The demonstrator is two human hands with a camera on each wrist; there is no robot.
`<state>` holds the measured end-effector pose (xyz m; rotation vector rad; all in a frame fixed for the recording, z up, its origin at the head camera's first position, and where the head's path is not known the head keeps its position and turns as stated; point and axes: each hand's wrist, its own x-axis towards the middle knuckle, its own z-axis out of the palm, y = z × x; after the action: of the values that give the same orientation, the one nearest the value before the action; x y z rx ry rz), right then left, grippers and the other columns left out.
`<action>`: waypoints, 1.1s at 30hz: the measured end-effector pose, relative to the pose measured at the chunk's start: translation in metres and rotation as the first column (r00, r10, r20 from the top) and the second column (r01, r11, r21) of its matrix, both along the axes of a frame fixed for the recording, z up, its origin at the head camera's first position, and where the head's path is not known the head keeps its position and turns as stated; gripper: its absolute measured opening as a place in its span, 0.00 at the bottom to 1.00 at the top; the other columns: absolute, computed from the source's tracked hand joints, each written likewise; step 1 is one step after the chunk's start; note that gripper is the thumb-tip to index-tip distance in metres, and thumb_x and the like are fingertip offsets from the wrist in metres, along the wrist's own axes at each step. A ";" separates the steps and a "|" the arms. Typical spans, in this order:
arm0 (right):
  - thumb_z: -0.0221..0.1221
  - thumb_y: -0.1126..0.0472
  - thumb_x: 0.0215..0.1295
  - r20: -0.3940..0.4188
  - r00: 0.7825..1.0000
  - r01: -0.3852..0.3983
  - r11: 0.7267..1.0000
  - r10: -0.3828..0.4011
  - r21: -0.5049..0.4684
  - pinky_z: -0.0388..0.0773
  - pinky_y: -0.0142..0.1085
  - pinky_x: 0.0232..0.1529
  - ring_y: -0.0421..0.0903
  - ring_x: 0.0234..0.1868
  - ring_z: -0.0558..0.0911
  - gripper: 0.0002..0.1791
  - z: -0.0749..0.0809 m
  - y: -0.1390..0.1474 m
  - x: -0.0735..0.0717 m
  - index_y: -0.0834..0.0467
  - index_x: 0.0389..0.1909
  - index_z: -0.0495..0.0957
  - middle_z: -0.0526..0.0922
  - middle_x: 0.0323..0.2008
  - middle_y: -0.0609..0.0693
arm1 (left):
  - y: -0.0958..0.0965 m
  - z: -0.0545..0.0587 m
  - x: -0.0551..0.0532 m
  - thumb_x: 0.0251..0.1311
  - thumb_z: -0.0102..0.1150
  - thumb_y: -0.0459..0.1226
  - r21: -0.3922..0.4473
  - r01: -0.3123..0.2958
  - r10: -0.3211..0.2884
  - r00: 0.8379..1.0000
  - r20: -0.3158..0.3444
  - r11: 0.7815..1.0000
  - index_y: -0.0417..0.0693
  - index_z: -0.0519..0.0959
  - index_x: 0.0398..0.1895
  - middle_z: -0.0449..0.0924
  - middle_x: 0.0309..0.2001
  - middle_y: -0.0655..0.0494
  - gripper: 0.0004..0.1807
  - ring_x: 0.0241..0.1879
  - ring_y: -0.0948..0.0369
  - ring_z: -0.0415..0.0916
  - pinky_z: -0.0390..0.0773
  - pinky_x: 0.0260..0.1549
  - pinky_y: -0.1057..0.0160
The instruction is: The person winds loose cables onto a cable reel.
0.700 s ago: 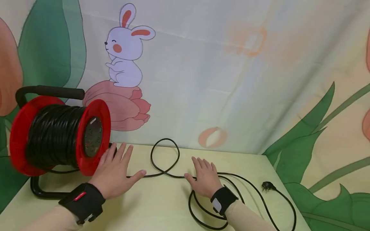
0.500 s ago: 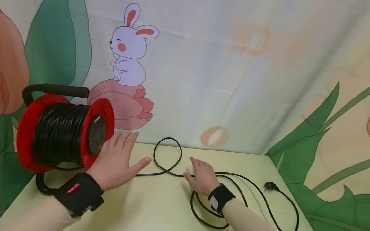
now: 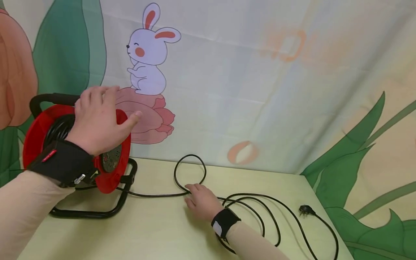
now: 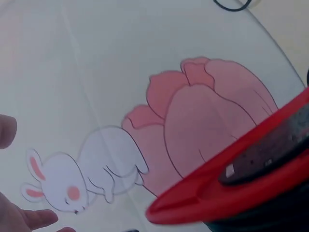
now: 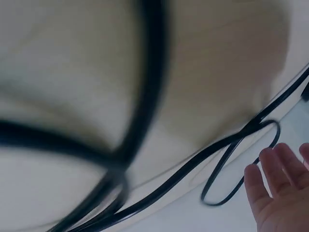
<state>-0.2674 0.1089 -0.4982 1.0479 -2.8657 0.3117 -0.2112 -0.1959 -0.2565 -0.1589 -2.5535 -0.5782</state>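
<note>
left hand is hovering before the cable reel, fingers extended and gripping nothing, screening part of its drum and handle. reel is standing on the table at left. right hand is covering the black cable near its loop, fingers loosely straight; contact cannot be told. coils are passing beneath the forearm; plug is lying farther right. rabbit-printed curtain is hanging behind.

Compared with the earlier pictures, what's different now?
The left hand has risen in front of the reel, up toward its handle. The right hand has moved left, to the cable loop. Neither visibly took hold of anything. Reel, loop and plug stayed put.
</note>
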 end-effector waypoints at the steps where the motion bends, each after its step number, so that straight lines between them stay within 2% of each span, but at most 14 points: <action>1: 0.51 0.51 0.72 0.004 1.000 -0.016 1.000 0.016 -0.002 0.70 0.41 0.57 0.49 0.57 0.76 0.24 0.000 -0.005 0.000 0.57 0.65 0.67 0.76 0.56 0.53 | -0.005 0.002 -0.004 0.63 0.51 0.55 0.011 -0.009 0.008 1.000 0.020 1.000 0.34 0.50 0.72 0.51 0.65 0.29 0.45 0.68 0.37 0.40 0.41 0.60 0.32; 4: 0.51 0.52 0.72 0.019 0.999 -0.035 0.999 0.035 0.008 0.70 0.39 0.57 0.48 0.57 0.76 0.23 -0.003 -0.019 -0.001 0.56 0.64 0.67 0.77 0.56 0.52 | -0.017 0.007 -0.013 0.64 0.48 0.57 0.012 -0.031 0.029 0.993 0.110 0.999 0.30 0.48 0.71 0.50 0.65 0.26 0.47 0.68 0.34 0.39 0.40 0.61 0.32; 7: 0.51 0.52 0.72 0.045 0.999 -0.029 0.999 0.028 0.031 0.69 0.38 0.58 0.47 0.58 0.75 0.23 -0.003 -0.030 -0.004 0.55 0.64 0.68 0.77 0.56 0.51 | -0.028 0.009 -0.018 0.64 0.45 0.60 -0.018 -0.053 0.056 0.975 0.214 0.998 0.26 0.49 0.69 0.49 0.64 0.22 0.48 0.67 0.30 0.38 0.36 0.61 0.31; 10: 0.51 0.53 0.72 0.052 0.998 -0.027 0.998 0.025 0.052 0.69 0.38 0.58 0.47 0.58 0.76 0.21 -0.003 -0.038 -0.006 0.55 0.62 0.70 0.78 0.55 0.50 | -0.036 0.009 -0.021 0.65 0.44 0.59 -0.054 -0.083 0.094 0.958 0.272 0.995 0.24 0.52 0.67 0.49 0.63 0.20 0.47 0.66 0.29 0.36 0.28 0.60 0.31; 14: 0.52 0.53 0.71 -0.024 0.999 -0.037 0.994 0.039 0.102 0.70 0.38 0.56 0.47 0.54 0.77 0.18 -0.004 -0.043 -0.009 0.54 0.57 0.74 0.81 0.50 0.48 | -0.043 0.010 -0.024 0.66 0.43 0.52 -0.049 -0.110 0.119 0.950 0.287 0.993 0.24 0.54 0.66 0.48 0.61 0.19 0.41 0.66 0.28 0.34 0.20 0.58 0.31; 18: 0.57 0.53 0.69 -0.159 0.985 -0.034 0.985 0.062 0.169 0.71 0.37 0.51 0.45 0.48 0.77 0.11 -0.005 -0.044 -0.008 0.51 0.48 0.79 0.81 0.42 0.45 | -0.045 0.009 -0.025 0.66 0.43 0.45 -0.023 -0.103 0.106 0.956 0.274 0.994 0.25 0.60 0.58 0.51 0.55 0.20 0.30 0.62 0.27 0.38 0.18 0.56 0.31; 21: 0.61 0.51 0.66 -0.224 0.973 -0.006 0.979 0.053 0.201 0.70 0.36 0.46 0.45 0.43 0.76 0.09 -0.005 -0.044 -0.007 0.50 0.42 0.81 0.79 0.37 0.44 | -0.046 0.007 -0.026 0.65 0.43 0.42 -0.008 -0.092 0.091 0.960 0.265 0.996 0.27 0.61 0.52 0.52 0.52 0.22 0.24 0.61 0.27 0.39 0.18 0.55 0.30; 24: 0.63 0.50 0.63 -0.245 0.969 0.012 0.978 0.040 0.207 0.69 0.35 0.40 0.44 0.39 0.74 0.08 -0.007 -0.042 -0.008 0.48 0.39 0.81 0.76 0.34 0.43 | -0.046 0.007 -0.029 0.65 0.43 0.43 0.007 -0.080 0.075 0.958 0.276 0.997 0.27 0.60 0.53 0.51 0.53 0.23 0.25 0.62 0.28 0.37 0.16 0.55 0.31; 28: 0.64 0.51 0.61 -0.238 0.970 -0.009 0.982 0.054 0.187 0.68 0.32 0.36 0.42 0.35 0.74 0.06 -0.012 -0.040 -0.014 0.47 0.35 0.81 0.76 0.30 0.41 | -0.045 0.006 -0.032 0.63 0.47 0.44 0.012 -0.087 0.080 0.954 0.290 0.996 0.27 0.59 0.55 0.51 0.53 0.23 0.28 0.62 0.28 0.37 0.16 0.55 0.30; 33: 0.64 0.52 0.61 -0.208 0.975 -0.043 0.983 0.080 0.177 0.70 0.31 0.36 0.41 0.35 0.76 0.06 -0.017 -0.034 -0.018 0.48 0.37 0.81 0.78 0.31 0.41 | -0.042 0.005 -0.032 0.59 0.54 0.44 0.006 -0.090 0.084 0.948 0.306 0.996 0.27 0.59 0.56 0.52 0.53 0.23 0.32 0.62 0.28 0.38 0.18 0.55 0.30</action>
<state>-0.2854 0.0748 -0.5150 1.1229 -2.7073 -0.0456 -0.2436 -0.2383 -0.2511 0.0555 -2.8345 -0.6363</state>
